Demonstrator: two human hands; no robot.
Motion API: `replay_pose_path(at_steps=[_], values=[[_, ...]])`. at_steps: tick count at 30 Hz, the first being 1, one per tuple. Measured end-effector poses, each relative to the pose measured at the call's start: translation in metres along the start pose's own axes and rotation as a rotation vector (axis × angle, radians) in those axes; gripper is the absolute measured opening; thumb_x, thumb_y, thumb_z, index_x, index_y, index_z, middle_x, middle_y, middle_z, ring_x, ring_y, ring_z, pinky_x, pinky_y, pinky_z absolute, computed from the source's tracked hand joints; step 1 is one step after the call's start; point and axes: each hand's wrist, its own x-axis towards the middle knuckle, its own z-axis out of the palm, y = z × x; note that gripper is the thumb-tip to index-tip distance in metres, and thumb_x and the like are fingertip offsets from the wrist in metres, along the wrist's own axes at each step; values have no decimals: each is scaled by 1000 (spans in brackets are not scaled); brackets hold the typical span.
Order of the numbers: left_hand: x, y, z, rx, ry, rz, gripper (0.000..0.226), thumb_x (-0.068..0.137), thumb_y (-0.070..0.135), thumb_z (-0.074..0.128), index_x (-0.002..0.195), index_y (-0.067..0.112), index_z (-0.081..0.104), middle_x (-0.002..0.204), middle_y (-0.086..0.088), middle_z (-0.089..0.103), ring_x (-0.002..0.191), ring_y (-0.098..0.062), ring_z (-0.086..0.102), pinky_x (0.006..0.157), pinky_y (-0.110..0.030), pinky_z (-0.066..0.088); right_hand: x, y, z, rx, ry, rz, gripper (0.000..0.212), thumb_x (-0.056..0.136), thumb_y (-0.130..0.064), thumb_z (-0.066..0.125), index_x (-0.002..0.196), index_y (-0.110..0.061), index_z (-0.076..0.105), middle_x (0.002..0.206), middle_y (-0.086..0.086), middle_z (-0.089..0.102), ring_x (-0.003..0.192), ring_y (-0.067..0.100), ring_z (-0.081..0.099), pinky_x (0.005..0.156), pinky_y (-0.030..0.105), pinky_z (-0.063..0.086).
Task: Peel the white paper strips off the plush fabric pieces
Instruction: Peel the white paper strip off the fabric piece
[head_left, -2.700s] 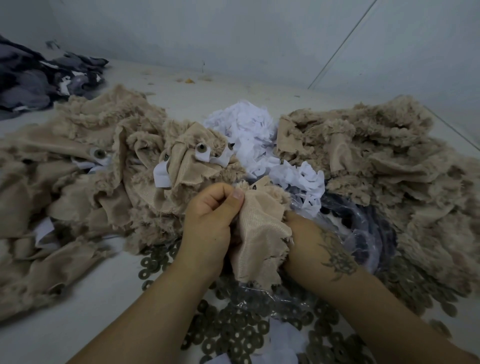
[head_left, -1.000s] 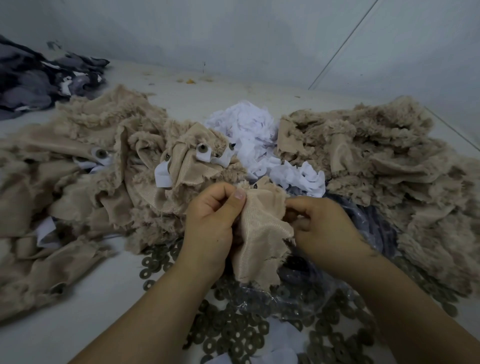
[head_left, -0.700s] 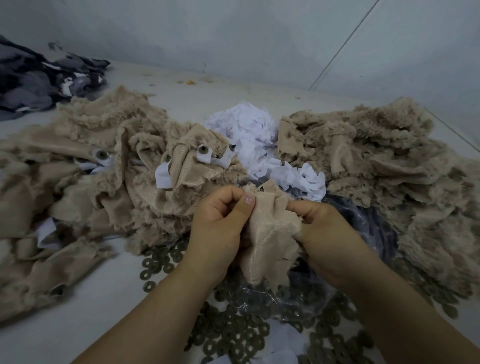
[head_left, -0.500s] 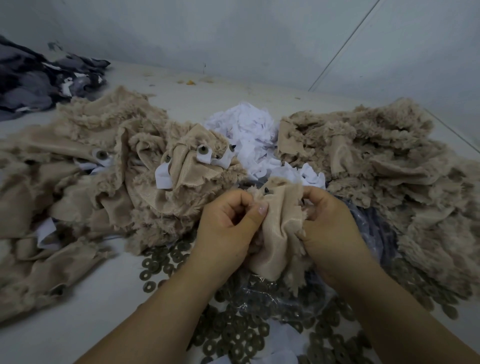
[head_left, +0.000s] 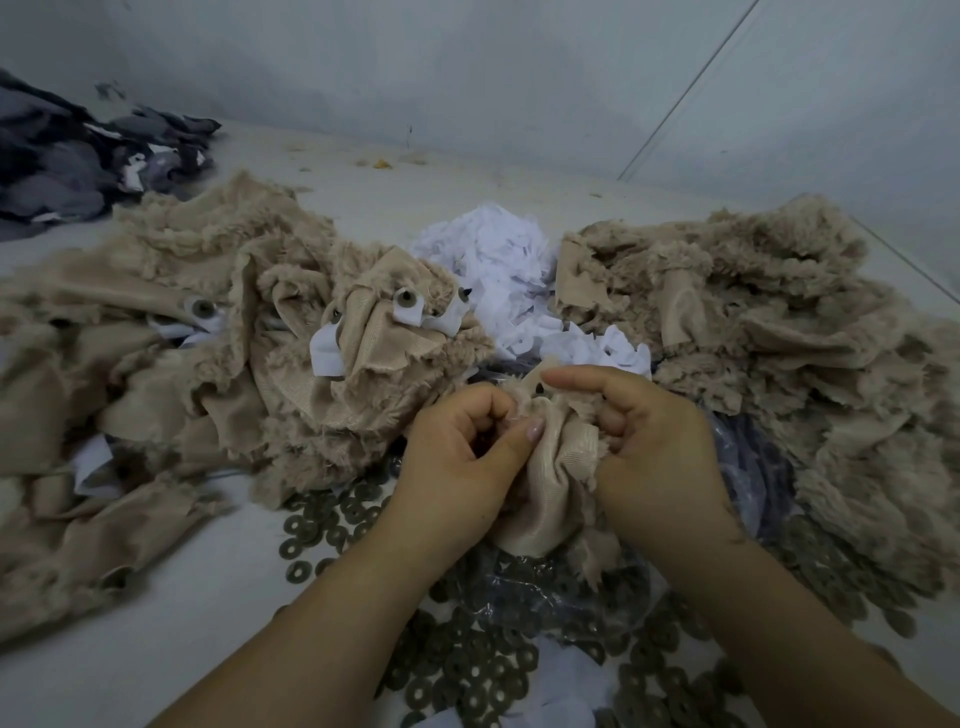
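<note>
I think I sit in a small toy-making workshop. Around me on the pale work surface (head_left: 171, 597) lie heaps of cut beige plush pieces (head_left: 753, 322), some with plastic eye studs (head_left: 406, 299) already in. There is a pile of peeled white paper strips (head_left: 498, 260), many loose dark washers (head_left: 467, 670), and grey fabric scraps (head_left: 78, 161) by the wall.

The plush pieces (head_left: 291, 332) are beige, as is the piece (head_left: 550, 467) at centre; their paper strips (head_left: 326, 353) and the paper heap (head_left: 498, 265) at 12 o'clock are white; washers (head_left: 467, 670) at 6 o'clock are olive-grey; cloth (head_left: 67, 161) at 10 o'clock is dark grey with white patches
</note>
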Motion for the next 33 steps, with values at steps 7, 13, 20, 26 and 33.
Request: replay_pose_path(at_steps=[7,13,20,26,33], values=[[0,3,0,176,10,124,28,84,22,65,72,-1,56,66,-18,53,62,-32,50,58,-42,46,3,-2,-3,201,-13,61,20,83,-35,73,99,-23,78,90,0,77,84,11,72,75,23,55],[-1,4,0,177,-44,114,22,88,7,70,73,-1,56,63,-12,52,53,-13,48,49,-26,44,5,5,-6,245,-23,187,23,77,-15,82,97,-27,80,99,-2,78,100,13,73,83,26,59],[0,8,-4,17,-58,-45,20,91,4,65,71,8,63,49,1,57,40,-8,50,41,-17,41,6,7,-7,413,-19,317,32,72,-11,82,99,-27,79,90,5,79,82,19,76,71,30,61],[3,5,-5,141,-9,-10,21,83,-2,69,67,6,60,57,-13,56,50,-12,46,46,-23,41,2,12,-3,277,-19,267,40,82,-10,79,107,-40,74,41,-9,36,36,7,27,40,18,32],[17,16,-7,377,77,-20,22,82,-4,65,73,16,62,60,-2,56,51,-2,50,48,-13,42,7,21,-6,195,-52,353,60,82,-12,78,129,-44,59,70,24,64,63,27,50,63,49,54]])
